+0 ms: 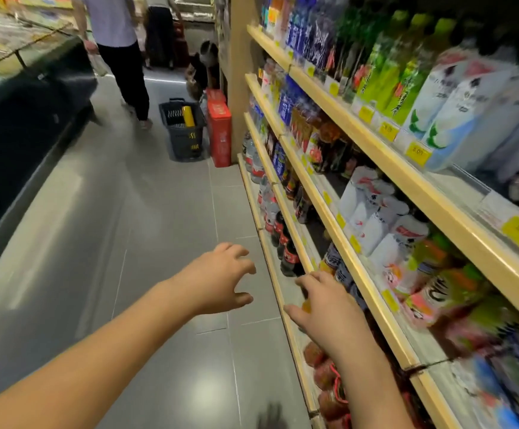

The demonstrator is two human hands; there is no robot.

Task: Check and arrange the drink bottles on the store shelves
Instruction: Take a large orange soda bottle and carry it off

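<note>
- The shelves (437, 196) fill my right side in four wooden tiers that run away down the aisle, and all the stock on them is blurred.
- The grey tiled floor (159, 243) takes the middle of the view.
- A black display case (20, 134) lines the left side. I cannot make out what is in it.
- White cartons (456, 109) stand on the top tier nearest me, with green bottles (400, 75) just beyond them.
- White packs (372, 209) sit on the second tier, and pink and green bottles are beside them.
- One person (112, 26) stands far down the aisle, and another (205, 66) crouches at the shelf end.
- A red box (219, 131) stands on the floor against the shelf end.
- A dark basket (187, 140) sits on the floor, touching the box, and a yellow roll (187, 116) stands upright in it.
- My left hand (221, 277) hovers over the floor, apart from the shelves. Its fingers are spread and lightly curled, and it holds nothing.
- My right hand (323, 308) reaches to the edge of the third tier with its fingers spread. I cannot tell whether it touches anything.
- Dark bottles (286, 246) with red labels stand in a row on the lower tier, just beyond my right fingertips.
- Clear bottles (253, 162) line the lowest tier farther along.
</note>
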